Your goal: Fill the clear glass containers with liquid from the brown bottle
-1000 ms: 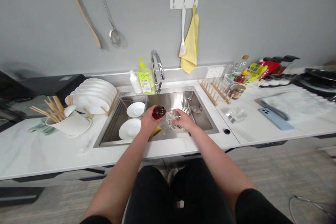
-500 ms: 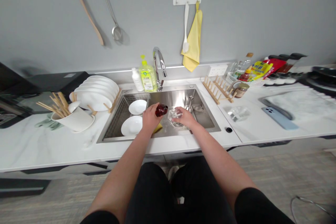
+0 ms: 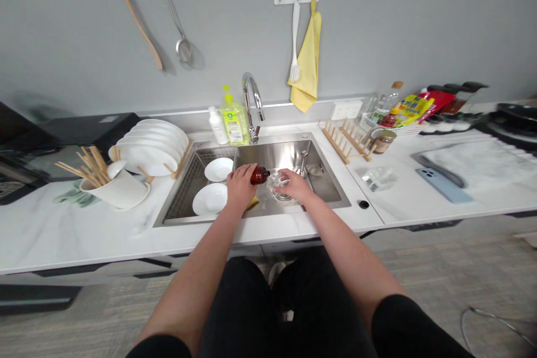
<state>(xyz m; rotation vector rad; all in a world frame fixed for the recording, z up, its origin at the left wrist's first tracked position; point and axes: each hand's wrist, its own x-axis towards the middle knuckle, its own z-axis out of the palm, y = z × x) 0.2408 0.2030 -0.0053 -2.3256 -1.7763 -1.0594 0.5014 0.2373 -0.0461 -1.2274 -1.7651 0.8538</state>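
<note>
Over the middle of the steel sink (image 3: 268,152), my left hand (image 3: 240,185) is wrapped round a dark red-brown bottle (image 3: 260,175). The bottle lies on its side with its narrow neck pointing right. Just right of that neck, my right hand (image 3: 295,185) grips a clear, transparent container (image 3: 275,182) whose exact shape is hard to make out. Neck and container are close together; whether they touch cannot be told. Two white bowls, one behind (image 3: 218,169) and one in front (image 3: 210,199), sit in the sink's left part. A yellow sponge or cloth (image 3: 252,202) shows partly beside my left hand.
The faucet (image 3: 251,103) rises behind the sink, beside a yellow-green soap bottle (image 3: 235,123) and a white bottle (image 3: 217,126). Left stand racked plates (image 3: 145,159) and a utensil holder (image 3: 121,190). Right are a wooden rack (image 3: 350,142), jar (image 3: 384,142) and blue phone (image 3: 444,184).
My left hand has tilted the bottle so that it lies more level, its neck now nearer the clear container. My right hand has barely moved. The whole view has shifted slightly.
</note>
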